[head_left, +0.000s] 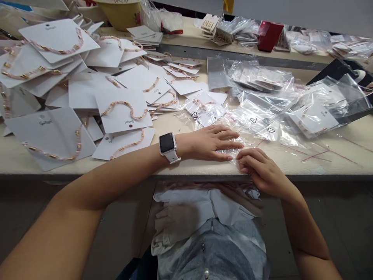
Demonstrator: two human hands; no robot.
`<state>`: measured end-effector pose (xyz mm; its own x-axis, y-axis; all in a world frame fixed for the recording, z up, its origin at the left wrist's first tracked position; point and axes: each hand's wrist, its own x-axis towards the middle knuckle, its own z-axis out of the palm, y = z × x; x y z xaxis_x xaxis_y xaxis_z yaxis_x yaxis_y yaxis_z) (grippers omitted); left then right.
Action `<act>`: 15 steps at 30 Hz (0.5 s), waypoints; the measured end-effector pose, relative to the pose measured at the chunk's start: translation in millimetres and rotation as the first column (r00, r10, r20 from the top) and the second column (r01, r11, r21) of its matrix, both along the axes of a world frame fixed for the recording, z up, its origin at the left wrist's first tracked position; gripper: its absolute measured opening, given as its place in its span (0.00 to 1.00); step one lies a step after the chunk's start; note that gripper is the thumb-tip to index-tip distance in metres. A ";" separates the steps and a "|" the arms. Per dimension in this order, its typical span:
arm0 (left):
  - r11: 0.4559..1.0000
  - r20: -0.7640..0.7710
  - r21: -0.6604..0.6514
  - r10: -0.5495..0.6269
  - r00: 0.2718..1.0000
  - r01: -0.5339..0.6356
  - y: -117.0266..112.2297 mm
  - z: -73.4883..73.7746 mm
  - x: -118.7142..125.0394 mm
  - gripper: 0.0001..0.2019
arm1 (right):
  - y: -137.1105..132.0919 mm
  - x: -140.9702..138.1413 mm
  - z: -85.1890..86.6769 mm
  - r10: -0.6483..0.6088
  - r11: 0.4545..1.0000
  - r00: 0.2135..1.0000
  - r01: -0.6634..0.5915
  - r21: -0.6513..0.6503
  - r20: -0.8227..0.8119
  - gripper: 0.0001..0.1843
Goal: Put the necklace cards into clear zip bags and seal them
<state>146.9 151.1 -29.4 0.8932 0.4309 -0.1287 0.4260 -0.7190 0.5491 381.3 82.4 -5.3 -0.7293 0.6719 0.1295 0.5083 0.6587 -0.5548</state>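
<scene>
My left hand lies flat, fingers spread, on a clear plastic bag near the table's front edge. A white smartwatch sits on that wrist. My right hand curls just beside it, with its fingertips pinching the bag's near edge. Inside the bag, a white card shows faintly. To the left of my hands lies a heap of white cards, each carrying a pink beaded bracelet with gold beads. The nearest card almost reaches my left forearm.
More filled plastic bags lie to the right and behind my hands, with a black box beyond them. A raised back shelf holds a red box and a yellow bowl. Thin pink threads lie on the tabletop.
</scene>
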 end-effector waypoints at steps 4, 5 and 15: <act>1.000 -0.011 -0.005 -0.001 1.000 0.001 0.2 1.0 0.0 0.27 | 0.3 2.5 0.9 0.007 0.999 1.000 -0.008 -0.033 -0.028 0.13; 1.000 -0.012 -0.004 -0.002 1.000 0.002 0.2 1.1 0.0 0.27 | 0.4 3.2 0.7 0.001 0.999 0.999 -0.002 -0.046 -0.035 0.12; 1.000 -0.022 -0.007 -0.007 1.000 0.007 0.8 0.3 0.1 0.28 | 7.9 7.8 0.8 -0.014 0.991 0.995 0.001 -0.130 -0.096 0.05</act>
<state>147.1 151.9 -29.1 0.8932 0.4233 -0.1516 0.4328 -0.7181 0.5450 389.0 90.3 -4.5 -0.7124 0.6931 0.1101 0.4532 0.5741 -0.6819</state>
